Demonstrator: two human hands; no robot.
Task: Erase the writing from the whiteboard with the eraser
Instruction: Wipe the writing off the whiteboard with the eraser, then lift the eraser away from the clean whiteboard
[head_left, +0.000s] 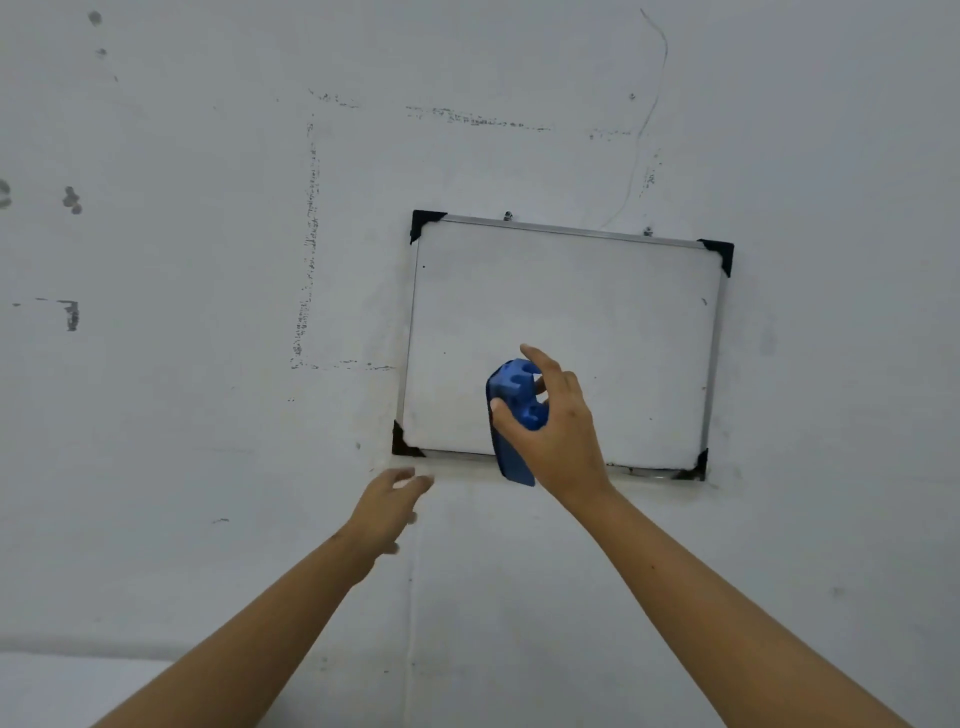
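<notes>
A small whiteboard (597, 312) with a metal frame and black corner caps hangs on the wall. Its surface looks white, with only a few tiny dark specks. My right hand (558, 431) grips a blue eraser (511, 415) in front of the board's lower middle, the eraser reaching down past the bottom frame. My left hand (389, 506) is just below the board's lower left corner, fingers loosely extended toward the wall and holding nothing.
The grey-white wall (208, 364) carries old dark tape marks outlining a rectangle to the left of and above the board, plus scattered smudges. A thin wire (655, 93) runs up the wall above the board. Two small hooks hold the board's top edge.
</notes>
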